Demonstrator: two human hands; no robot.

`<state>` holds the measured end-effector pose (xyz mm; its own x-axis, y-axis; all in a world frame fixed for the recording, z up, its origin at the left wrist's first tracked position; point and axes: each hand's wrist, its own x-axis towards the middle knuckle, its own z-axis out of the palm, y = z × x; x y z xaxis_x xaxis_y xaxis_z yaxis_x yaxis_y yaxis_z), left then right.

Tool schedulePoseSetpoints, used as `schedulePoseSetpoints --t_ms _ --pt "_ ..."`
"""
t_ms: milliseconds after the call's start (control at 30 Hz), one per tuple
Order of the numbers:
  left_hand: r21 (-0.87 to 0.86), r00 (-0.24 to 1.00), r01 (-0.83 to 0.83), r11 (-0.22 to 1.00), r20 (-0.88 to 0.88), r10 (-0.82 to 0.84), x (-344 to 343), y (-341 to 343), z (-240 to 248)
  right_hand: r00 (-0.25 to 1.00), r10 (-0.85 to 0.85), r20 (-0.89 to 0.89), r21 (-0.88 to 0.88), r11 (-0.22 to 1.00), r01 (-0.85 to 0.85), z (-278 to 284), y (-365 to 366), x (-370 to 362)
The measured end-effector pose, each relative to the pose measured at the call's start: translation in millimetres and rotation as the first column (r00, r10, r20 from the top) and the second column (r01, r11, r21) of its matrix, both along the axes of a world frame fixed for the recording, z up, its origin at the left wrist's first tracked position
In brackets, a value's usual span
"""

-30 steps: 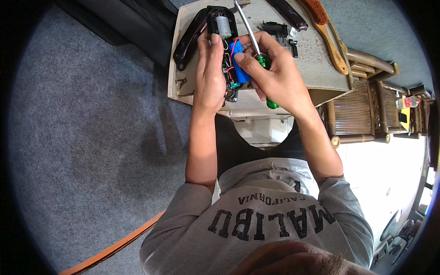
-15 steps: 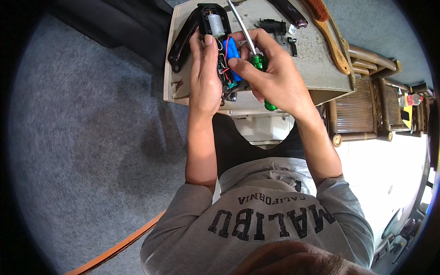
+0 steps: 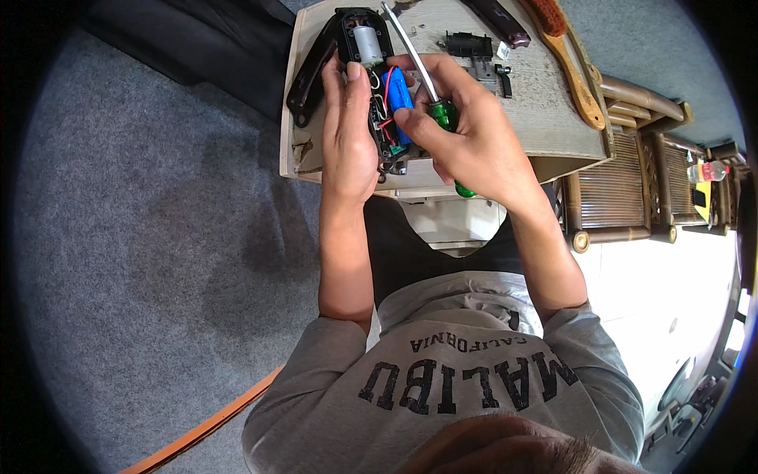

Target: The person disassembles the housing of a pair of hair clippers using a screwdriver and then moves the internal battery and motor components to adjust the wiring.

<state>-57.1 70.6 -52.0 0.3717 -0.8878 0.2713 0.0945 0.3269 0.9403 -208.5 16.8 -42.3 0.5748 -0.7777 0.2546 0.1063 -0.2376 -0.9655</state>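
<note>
My left hand [image 3: 351, 142] is closed along the left side of an opened hair clipper [image 3: 341, 49]. A silver motor [image 3: 367, 45] sits bare at the clipper's far end. Beside the palm, red and white wires run through the housing, and a blue battery [image 3: 400, 93] lies along its right side. My right hand [image 3: 470, 130] grips a screwdriver [image 3: 444, 115] by its green handle, the metal shaft pointing away and slightly left. The thumb of that hand presses on the battery, while its fingertips are partly hidden behind it.
Everything rests over a pale wooden box top [image 3: 553, 130]. A dark shell piece [image 3: 308, 83] lies on the left, another dark shell [image 3: 499, 20] at the back. Small black plastic parts [image 3: 470, 45] and a wooden-handled brush [image 3: 575, 73] are on the right. Bamboo furniture [image 3: 608, 186] stands beyond.
The clipper and both hands have shifted slightly left. The screwdriver's tip has moved left and a little nearer. Both grips stay the same.
</note>
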Motion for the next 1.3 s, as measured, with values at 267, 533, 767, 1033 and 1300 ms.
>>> schedulePoseSetpoints --t_ms 267,533,767,1033,1300 --pt "0.039 0.993 0.024 0.999 -0.117 -0.019 4.7 1.1 2.5 0.987 0.157 -0.02 -0.023 0.987 -0.157 0.5 -6.1 -8.9" --pt "0.082 0.986 0.075 0.994 -0.154 -0.062 2.2 3.0 8.0 0.963 0.265 -0.053 0.085 0.962 -0.261 11.3 -6.3 -14.7" --pt "0.045 0.98 0.07 0.997 -0.188 -0.06 -2.9 3.7 9.9 0.973 0.231 -0.008 0.066 0.971 -0.23 2.7 -6.2 -12.5" --pt "0.023 0.988 0.028 0.999 -0.153 -0.024 -2.1 0.7 5.3 0.979 0.185 0.081 0.035 0.981 -0.188 1.1 -2.2 -7.1" --pt "0.036 0.994 0.06 0.998 -0.093 -0.056 0.9 0.8 4.5 0.983 0.17 0.071 0.063 0.983 -0.175 3.4 -0.9 -6.3"
